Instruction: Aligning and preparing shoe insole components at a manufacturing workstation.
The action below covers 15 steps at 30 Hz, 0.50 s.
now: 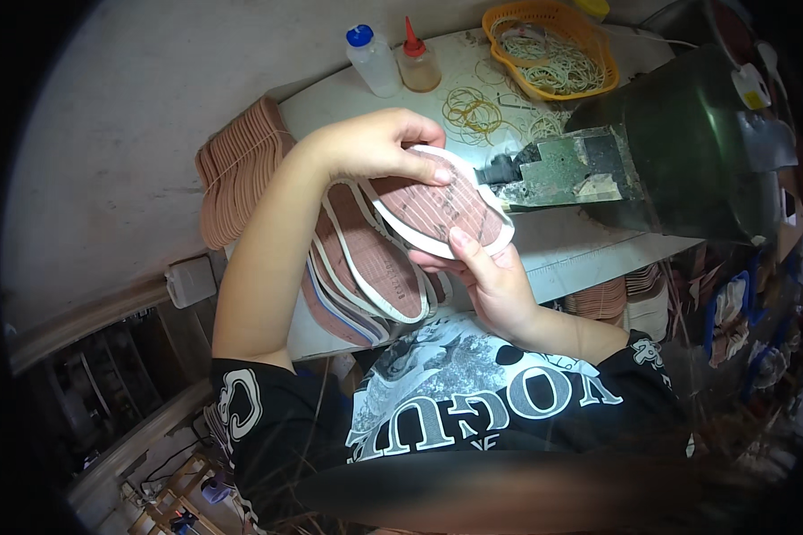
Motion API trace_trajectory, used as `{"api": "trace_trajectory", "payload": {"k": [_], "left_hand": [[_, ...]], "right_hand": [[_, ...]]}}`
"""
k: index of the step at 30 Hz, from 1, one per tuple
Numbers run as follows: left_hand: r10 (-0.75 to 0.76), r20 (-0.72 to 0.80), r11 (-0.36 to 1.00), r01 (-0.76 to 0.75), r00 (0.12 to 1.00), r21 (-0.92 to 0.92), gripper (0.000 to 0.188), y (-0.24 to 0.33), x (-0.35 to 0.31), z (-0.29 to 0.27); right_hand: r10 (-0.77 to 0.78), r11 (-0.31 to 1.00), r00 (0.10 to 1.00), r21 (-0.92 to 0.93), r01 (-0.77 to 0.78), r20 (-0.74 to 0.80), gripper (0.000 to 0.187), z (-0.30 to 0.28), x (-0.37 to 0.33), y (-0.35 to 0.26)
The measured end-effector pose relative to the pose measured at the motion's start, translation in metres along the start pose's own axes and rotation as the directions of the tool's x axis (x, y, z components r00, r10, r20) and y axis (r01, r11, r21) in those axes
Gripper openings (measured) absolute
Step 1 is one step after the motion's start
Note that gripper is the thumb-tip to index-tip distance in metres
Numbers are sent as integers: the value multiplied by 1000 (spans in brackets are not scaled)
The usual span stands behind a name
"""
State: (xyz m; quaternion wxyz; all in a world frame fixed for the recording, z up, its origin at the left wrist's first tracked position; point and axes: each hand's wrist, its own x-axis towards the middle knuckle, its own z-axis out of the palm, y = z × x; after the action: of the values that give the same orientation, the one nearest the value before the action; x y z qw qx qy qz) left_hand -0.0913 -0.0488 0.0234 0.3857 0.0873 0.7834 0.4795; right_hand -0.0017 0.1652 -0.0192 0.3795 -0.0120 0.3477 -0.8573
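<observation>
Both my hands hold one shoe sole, brownish pink with thin lines across it and a white rim. My left hand grips its far left side, with the thumb flat on the face. At the near right edge my right hand pinches it, thumb on top and fingers underneath. The sole's right edge is up against the dark head of a green machine; whether they touch, I cannot tell. Several similar white-rimmed soles lie overlapping on the table, below and left of the held one.
Stacks of pink soles stand at the left. A blue-capped bottle, a red-tipped bottle and a yellow basket of rubber bands are at the back. Loose bands lie before the basket. More soles sit below the table's right edge.
</observation>
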Motion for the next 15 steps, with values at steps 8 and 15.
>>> {"api": "trace_trajectory", "payload": {"k": [8,15], "left_hand": [[-32,-74,998,28,997,-48,31,-11,-15,6],[-50,-216,998,44,975,-34,33,-19,-28,18]], "right_hand": [[78,996,997,43,-77,-19,36,2,8,-6],[109,994,994,-17,-109,-24,36,-4,10,-10]]}}
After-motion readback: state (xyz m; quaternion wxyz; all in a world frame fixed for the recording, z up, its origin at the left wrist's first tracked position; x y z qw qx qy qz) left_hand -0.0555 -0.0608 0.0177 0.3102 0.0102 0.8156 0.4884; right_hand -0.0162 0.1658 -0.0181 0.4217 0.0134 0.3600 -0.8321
